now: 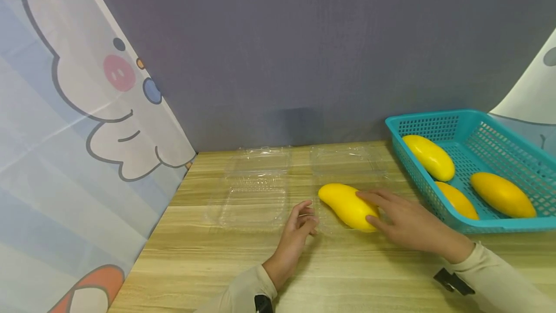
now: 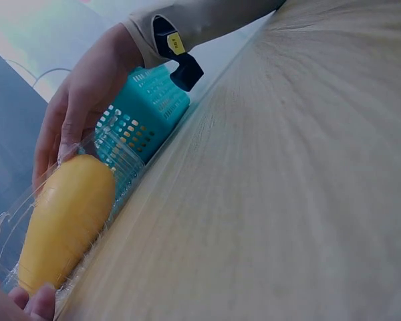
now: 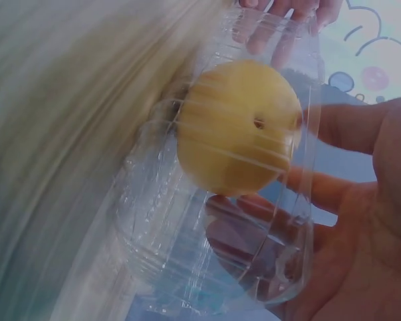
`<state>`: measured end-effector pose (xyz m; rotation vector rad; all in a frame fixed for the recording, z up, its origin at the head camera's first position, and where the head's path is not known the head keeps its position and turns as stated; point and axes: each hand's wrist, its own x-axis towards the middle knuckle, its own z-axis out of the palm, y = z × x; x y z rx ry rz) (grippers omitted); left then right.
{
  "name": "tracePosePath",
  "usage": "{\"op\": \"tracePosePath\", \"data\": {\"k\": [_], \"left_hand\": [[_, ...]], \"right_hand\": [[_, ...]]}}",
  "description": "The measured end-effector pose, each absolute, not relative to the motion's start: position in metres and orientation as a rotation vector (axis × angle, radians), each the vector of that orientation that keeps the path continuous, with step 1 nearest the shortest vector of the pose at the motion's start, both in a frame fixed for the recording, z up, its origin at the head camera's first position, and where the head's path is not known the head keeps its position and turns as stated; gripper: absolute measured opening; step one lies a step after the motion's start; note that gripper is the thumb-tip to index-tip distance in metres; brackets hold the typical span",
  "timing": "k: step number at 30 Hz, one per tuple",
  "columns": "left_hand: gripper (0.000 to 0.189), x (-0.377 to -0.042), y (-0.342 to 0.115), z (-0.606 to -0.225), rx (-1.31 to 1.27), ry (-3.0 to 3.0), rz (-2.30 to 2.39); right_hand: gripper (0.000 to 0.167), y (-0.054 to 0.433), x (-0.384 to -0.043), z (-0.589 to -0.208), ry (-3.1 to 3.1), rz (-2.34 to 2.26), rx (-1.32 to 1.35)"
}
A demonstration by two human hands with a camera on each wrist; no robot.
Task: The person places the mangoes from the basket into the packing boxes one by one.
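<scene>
A yellow mango [image 1: 347,206] lies slantwise in the base of a clear hinged plastic box, whose lid [image 1: 347,161] is folded back toward the wall. My right hand [image 1: 406,221] holds the mango's right end between thumb and fingers; in the right wrist view, some of its fingers show through the clear plastic. My left hand [image 1: 295,233] is at the box's left side, its fingertips [image 2: 43,301] close to the mango's narrow end. The left fingers are loosely bent, with nothing gripped in them.
A second clear hinged box [image 1: 254,204] sits open to the left. On the right, a turquoise basket [image 1: 482,226] holds three more mangoes, one of them [image 1: 501,194] near its front. A grey wall [image 1: 278,62] stands behind the wooden table [image 1: 173,264].
</scene>
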<state>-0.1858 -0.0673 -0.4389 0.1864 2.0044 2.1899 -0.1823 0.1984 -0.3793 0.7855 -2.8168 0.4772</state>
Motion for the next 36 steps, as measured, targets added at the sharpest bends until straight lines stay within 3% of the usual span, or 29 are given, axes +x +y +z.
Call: {"op": "tracePosePath", "data": {"k": [36], "left_hand": [[0.053,-0.185,-0.067,-0.441,0.173,1.913,2.259]], "right_hand": [[0.049,0.186,-0.184,-0.387,-2.81,0.584,0.72]]}}
